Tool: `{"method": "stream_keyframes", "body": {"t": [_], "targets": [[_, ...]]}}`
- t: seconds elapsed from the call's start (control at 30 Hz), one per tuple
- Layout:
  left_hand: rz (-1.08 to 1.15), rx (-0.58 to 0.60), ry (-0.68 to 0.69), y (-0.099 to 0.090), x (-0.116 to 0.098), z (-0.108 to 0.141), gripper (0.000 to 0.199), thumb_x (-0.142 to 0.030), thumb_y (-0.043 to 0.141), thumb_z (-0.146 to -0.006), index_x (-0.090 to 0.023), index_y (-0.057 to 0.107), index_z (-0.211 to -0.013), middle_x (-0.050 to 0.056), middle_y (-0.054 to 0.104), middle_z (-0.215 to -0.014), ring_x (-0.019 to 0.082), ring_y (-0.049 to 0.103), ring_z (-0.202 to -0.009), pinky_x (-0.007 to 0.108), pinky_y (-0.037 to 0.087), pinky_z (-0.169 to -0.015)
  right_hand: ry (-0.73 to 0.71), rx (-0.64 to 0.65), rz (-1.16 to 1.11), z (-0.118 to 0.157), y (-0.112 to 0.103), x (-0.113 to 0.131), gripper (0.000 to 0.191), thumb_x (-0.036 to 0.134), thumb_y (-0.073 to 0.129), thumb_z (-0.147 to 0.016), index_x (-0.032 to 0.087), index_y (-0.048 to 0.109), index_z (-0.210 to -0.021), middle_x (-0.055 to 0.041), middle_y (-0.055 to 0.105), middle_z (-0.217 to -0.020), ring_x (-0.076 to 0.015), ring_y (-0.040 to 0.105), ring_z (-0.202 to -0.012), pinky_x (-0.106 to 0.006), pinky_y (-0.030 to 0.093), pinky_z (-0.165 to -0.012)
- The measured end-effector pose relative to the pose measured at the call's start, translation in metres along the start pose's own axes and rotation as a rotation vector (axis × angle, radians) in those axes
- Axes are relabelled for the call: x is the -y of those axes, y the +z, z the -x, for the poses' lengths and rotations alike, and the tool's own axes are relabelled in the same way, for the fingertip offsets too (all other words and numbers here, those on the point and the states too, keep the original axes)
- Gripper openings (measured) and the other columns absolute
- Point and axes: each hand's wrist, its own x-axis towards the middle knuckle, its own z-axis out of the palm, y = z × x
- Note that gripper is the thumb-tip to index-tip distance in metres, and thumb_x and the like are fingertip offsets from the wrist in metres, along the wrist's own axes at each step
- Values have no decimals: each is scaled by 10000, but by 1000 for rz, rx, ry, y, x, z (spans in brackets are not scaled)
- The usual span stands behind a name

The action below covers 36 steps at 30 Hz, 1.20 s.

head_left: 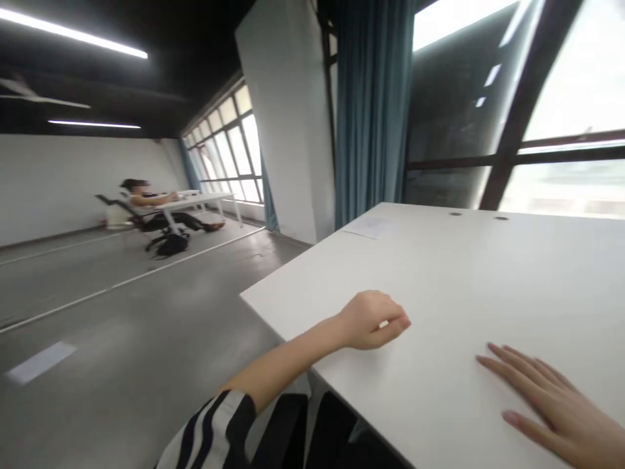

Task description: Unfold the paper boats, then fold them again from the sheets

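My left hand is over the near left part of a white table. Its fingers are curled, and thumb and fingertips meet in a pinch around a small gap; no object shows in them. At the lower right, my right hand is stretched out low over the tabletop, palm down, thumb apart from the fingers. It holds nothing. Whether either hand presses on the surface, I cannot tell. A thin pale sheet, apparently paper, lies by the table's far left edge, beyond my left hand.
Two round dark-rimmed holes mark the table's far side, before a window and a blue curtain. Left of the table is grey floor with a white sheet. Farther off, a person sits at another white table.
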Motion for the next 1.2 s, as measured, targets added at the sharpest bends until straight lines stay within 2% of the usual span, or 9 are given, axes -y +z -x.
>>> {"method": "stream_keyframes", "body": {"t": [0.07,0.2,0.27,0.4,0.53,0.7,1.0,1.13,1.2], "targets": [[23,138,70,29,11,-33,328,-295,323,-891,-159,580,-738,38,609,-639,128,548,-659,249,408,-677,42,142,35,-5,-22,20,653,561,488,-758,429,256,-1354,-11,299,-1427,-331,270,-1287,-559,266,-1008],[31,249,121,86,31,-78,324,-282,345,-884,-158,595,-718,39,600,-643,134,542,-668,249,414,-687,38,214,5,-25,-52,35,633,586,441,-780,346,318,-1353,-51,319,-1420,-318,297,-1276,-518,265,-1009],[17,237,77,110,41,-93,313,-293,352,-881,-159,606,-758,55,621,-730,152,551,-754,264,421,-727,63,216,-13,-31,-60,25,647,581,432,-790,296,318,-1361,-80,376,-1386,-286,339,-1254,-473,266,-1018],[-43,260,-68,147,56,-116,307,-354,389,-858,-164,593,-987,88,600,-1050,198,509,-1011,331,389,-892,197,184,31,-36,-66,-11,684,622,413,-778,266,334,-1357,-111,342,-1402,-303,299,-1272,-496,212,-1026],[-152,383,-264,173,64,-124,615,-545,310,-838,-153,369,-1309,127,340,-1390,307,213,-1302,508,204,-1026,228,133,107,-45,-64,-35,687,645,403,-768,246,386,-1327,-122,336,-1402,-309,271,-1285,-507,170,-1035],[-164,530,-291,183,67,-123,741,-648,142,-815,-183,228,-1387,113,188,-1461,310,136,-1335,546,143,-1032,251,78,98,-50,-58,-42,668,627,373,-794,212,404,-1316,-140,390,-1364,-285,337,-1254,-458,244,-1024],[-204,446,-286,184,67,-120,613,-552,204,-856,-208,318,-1350,104,283,-1429,281,227,-1314,493,207,-1032,278,-2,79,-48,-58,-34,568,542,415,-813,194,475,-1257,-124,458,-1316,-259,400,-1215,-412,293,-1010],[-187,420,-277,183,67,-118,595,-537,232,-857,-205,341,-1339,106,303,-1420,282,243,-1308,482,216,-1032,327,91,137,-45,-87,-35,419,478,451,-809,217,581,-1110,-98,620,-1091,-253,564,-999,-388,403,-875],[-172,414,-270,182,66,-117,597,-536,238,-857,-198,348,-1336,112,310,-1415,289,250,-1304,487,216,-1029,508,114,148,-36,-116,-43,351,443,462,-805,213,616,-1021,-85,663,-937,-232,611,-837,-352,444,-752]]}}
